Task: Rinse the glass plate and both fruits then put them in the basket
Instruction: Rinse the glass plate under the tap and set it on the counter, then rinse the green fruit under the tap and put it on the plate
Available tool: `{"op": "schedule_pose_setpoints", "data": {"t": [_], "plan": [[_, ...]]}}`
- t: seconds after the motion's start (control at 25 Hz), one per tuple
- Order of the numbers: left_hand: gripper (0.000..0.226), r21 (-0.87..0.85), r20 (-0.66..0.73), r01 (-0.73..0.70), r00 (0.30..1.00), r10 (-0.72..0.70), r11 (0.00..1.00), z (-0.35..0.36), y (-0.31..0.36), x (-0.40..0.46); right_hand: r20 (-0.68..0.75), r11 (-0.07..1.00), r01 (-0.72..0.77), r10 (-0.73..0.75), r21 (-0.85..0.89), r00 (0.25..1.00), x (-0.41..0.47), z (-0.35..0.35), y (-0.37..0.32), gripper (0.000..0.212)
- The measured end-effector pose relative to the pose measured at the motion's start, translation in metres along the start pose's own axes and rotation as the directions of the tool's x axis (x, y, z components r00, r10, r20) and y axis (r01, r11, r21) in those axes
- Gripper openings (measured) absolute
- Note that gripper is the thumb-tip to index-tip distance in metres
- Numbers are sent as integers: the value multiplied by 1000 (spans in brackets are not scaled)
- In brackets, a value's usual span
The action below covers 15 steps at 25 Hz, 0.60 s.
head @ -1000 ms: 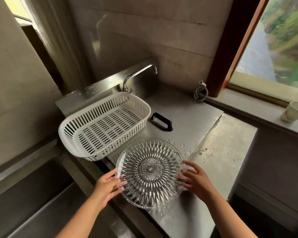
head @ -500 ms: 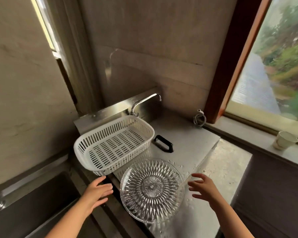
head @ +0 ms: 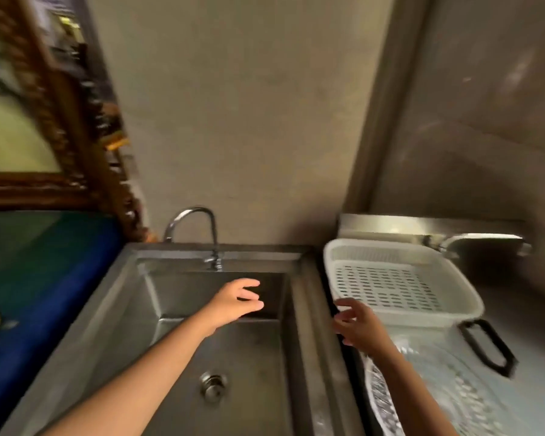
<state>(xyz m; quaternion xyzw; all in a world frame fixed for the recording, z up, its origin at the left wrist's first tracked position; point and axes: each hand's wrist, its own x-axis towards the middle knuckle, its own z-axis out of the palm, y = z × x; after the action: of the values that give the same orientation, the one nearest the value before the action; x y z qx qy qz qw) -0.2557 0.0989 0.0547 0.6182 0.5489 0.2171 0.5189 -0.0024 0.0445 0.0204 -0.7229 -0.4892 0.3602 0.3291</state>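
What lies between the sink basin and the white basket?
In the head view, only the sink's bare steel rim separates it from the basket; the right hand hovers just above that strip.

Person, head view: two bare forearms and two bare hands.

Left hand (head: 233,305): uncovered, no glove, ring or wristband visible. Forearm bare along its whole visible length; no sleeve edge in frame.

Right hand (head: 357,328): uncovered, no glove, ring or watch visible; outline softened by motion blur. Forearm bare to the frame edge; no sleeve edge in frame.

Nails: too blurred to describe.
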Motion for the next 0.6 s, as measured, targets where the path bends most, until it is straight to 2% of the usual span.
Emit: {"op": "schedule_pose_setpoints", "data": {"t": [0.12, 0.24, 0.36, 0.6], "plan": [[49, -32, -167, 48, 985, -53, 998, -62, -31, -32, 182, 989, 131, -116, -72, 976, 18, 67, -50, 44], [49, -74, -331, 107, 935, -126, 991, -116, -66, -72, 364, 962, 255, -205, -95, 909, 24, 132, -96, 47], [52, -127, -453, 148, 871, -191, 981, -162, -102, -112, 475, 931, 356, -278, -81, 835, 18, 196, -141, 51], [55, -280, -601, 179, 733, -318, 943, -233, -172, -183, 639, 902, 430, -312, -33, 703, -6, 310, -200, 42]]}}
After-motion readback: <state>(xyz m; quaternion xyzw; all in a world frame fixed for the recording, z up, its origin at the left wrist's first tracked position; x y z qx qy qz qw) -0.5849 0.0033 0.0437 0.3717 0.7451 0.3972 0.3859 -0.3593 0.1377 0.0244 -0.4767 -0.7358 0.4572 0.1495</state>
